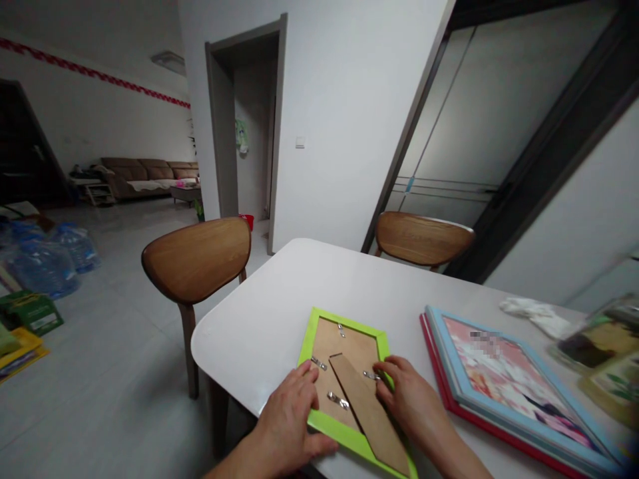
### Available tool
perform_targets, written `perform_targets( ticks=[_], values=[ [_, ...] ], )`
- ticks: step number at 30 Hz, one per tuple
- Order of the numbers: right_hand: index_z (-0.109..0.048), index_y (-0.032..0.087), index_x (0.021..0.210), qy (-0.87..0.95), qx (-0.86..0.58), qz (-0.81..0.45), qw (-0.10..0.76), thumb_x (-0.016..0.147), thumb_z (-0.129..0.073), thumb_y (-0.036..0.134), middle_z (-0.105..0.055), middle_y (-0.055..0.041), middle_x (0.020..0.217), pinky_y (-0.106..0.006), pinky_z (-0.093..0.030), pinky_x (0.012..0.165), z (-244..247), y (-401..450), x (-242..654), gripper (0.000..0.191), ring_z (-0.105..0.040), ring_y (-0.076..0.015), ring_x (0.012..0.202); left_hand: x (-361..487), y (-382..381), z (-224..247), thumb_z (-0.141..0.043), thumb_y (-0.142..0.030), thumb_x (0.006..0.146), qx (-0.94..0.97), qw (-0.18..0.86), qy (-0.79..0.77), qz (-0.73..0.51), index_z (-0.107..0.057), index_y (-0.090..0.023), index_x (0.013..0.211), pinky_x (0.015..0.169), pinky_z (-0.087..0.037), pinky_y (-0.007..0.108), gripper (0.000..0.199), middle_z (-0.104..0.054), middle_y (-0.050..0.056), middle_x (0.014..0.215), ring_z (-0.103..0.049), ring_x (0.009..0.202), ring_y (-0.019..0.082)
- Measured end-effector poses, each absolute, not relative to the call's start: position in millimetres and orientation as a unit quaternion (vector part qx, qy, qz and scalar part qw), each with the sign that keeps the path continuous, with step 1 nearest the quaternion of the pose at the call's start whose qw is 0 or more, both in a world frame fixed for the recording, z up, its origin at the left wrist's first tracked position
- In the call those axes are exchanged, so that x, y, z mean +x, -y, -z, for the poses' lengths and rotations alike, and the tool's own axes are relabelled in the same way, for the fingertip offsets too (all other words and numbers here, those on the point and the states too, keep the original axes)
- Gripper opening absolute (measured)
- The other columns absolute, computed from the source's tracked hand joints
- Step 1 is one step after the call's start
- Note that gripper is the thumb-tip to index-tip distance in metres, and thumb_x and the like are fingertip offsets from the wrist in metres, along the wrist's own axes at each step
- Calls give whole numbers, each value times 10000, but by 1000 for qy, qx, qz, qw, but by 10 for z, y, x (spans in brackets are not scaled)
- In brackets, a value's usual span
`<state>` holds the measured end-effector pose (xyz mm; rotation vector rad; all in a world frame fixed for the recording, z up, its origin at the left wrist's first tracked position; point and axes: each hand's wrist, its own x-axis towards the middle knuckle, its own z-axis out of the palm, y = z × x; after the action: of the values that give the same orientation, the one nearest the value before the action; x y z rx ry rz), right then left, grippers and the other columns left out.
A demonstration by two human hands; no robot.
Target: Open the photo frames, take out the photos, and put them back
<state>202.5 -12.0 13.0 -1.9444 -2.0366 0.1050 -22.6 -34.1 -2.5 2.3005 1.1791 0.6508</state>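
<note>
A lime-green picture frame lies face down on the white table, its brown backing board and folding stand facing up. Small metal clips sit along the backing on several sides. My left hand grips the frame's left edge near the lower corner, fingers on top and thumb along the bottom edge. At the right side, my right hand has its fingers bent together at the right metal clip, with the fingertips against the clip and the frame's edge.
To the right, a light blue picture frame lies on a red one. Behind them are a crumpled white tissue and a clear container. Wooden chairs stand at the white table; water bottles are on the floor.
</note>
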Motion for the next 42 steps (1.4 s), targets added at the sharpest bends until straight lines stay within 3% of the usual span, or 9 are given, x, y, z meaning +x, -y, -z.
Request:
perform_targets(
  ticks=[5, 11, 20, 28, 34, 42],
  values=[
    [-614, 189, 862, 712, -689, -15, 133, 771, -331, 246, -547, -67, 851, -244, -403, 578, -169, 80, 1987, 303, -554, -130, 633, -223, 336, 1, -721, -311, 501, 834, 245, -435, -235, -526, -152, 829, 983, -254, 400, 412, -409, 122, 1261, -264, 1214, 252],
    [-613, 194, 918, 757, -631, 22, 168, 762, -404, 282, -578, -87, 958, -323, -375, 754, -241, 85, 1691, 276, -515, -210, 878, -227, 363, 23, -716, -304, 509, 841, 233, -423, -244, -531, -148, 836, 986, -262, 367, 407, -445, 109, 1233, -283, 1205, 240],
    [-631, 212, 786, 777, -591, -24, 214, 780, -408, 253, -590, -55, 807, -267, -363, 719, -207, -87, 1188, 227, -508, -167, 810, -210, 365, -9, -732, -274, 501, 841, 234, -429, -233, -533, -151, 808, 985, -274, 352, 386, -440, 104, 1240, -284, 1206, 233],
    [-588, 158, 963, 712, -676, 0, 190, 782, -377, 294, -569, -90, 919, -277, -316, 780, -107, -355, 1499, 309, -468, -188, 879, -226, 324, 22, -747, -296, 479, 844, 239, -428, -217, -525, -147, 864, 975, -296, 370, 468, -454, 113, 1226, -295, 1199, 257],
    [-592, 226, 971, 676, -722, 8, 147, 763, -373, 302, -525, -85, 936, -308, -319, 669, -75, -498, 1594, 311, -442, -213, 836, -235, 298, 25, -768, -314, 460, 845, 238, -419, -231, -535, -131, 883, 973, -306, 334, 517, -485, 113, 1194, -320, 1186, 244],
    [-551, 302, 1031, 692, -705, -12, 152, 764, -379, 323, -523, -61, 997, -331, -338, 689, -127, -415, 1535, 318, -456, -219, 883, -257, 312, 72, -749, -334, 501, 851, 226, -399, -257, -533, -128, 874, 981, -290, 328, 477, -478, 123, 1198, -309, 1193, 233]
  ],
)
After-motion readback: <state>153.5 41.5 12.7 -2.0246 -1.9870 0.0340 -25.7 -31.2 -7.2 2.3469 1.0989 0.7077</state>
